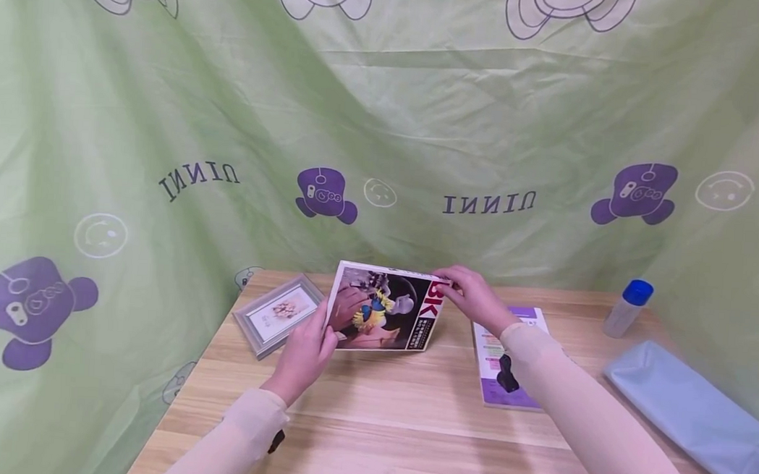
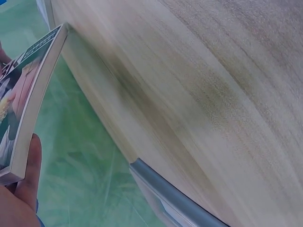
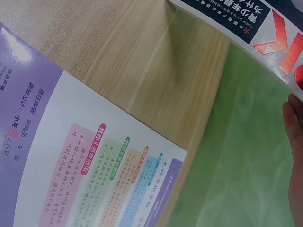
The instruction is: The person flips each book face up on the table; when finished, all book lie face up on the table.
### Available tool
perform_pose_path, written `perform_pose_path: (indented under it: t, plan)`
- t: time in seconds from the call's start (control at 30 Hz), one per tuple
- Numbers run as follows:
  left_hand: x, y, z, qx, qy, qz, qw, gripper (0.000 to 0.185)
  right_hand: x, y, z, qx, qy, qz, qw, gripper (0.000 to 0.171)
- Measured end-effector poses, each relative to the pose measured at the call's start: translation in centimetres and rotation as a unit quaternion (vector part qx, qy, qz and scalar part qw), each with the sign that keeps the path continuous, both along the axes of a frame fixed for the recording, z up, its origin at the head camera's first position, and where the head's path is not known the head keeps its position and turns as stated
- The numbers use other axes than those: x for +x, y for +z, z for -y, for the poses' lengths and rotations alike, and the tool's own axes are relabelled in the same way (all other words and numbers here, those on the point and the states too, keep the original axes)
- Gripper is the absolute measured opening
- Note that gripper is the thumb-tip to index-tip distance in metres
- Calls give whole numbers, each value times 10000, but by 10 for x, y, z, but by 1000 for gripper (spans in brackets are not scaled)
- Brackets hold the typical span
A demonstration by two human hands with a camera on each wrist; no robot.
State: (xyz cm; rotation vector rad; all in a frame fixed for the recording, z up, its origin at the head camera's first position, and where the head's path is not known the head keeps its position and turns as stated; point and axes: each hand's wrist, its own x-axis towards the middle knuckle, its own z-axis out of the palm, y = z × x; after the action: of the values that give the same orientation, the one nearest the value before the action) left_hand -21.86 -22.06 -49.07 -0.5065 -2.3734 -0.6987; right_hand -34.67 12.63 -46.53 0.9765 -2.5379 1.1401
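Note:
A book [image 1: 388,310] with a dark picture cover and large red letters is held tilted above the wooden table. My left hand [image 1: 305,356] grips its left edge, and my right hand [image 1: 474,297] pinches its upper right corner. In the left wrist view the thick pale page edge of the book [image 2: 40,101] shows beside the fingers of the left hand [image 2: 26,189]. The right wrist view shows the book's corner [image 3: 265,40] near the right hand [image 3: 294,137]. Beneath my right forearm lies a purple and white book [image 1: 517,387], flat on the table.
A grey picture frame [image 1: 252,334] lies on the table at the back left. A clear bottle with a blue cap [image 1: 623,313] stands at the back right, with a light blue pouch [image 1: 688,415] in front. A green printed curtain [image 1: 412,123] hangs behind the wooden table [image 1: 394,426].

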Motion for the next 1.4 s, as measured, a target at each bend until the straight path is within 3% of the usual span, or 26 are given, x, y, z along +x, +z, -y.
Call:
perform_pose_path:
  t: [0.73,1.13,1.4]
  plan:
    - [-4,-1,-4,502,161,712,9961,68,0,-1,-6,269,-117,198,9994,33]
    - [-4,-1,-6,970,282,1403,9849,72,0,-4,-5,196,-100,310,9993,34]
    - [-6,-3,-7,1178,198,1464,9820,73,2,-4,-5,225,-95,309,9992,34]
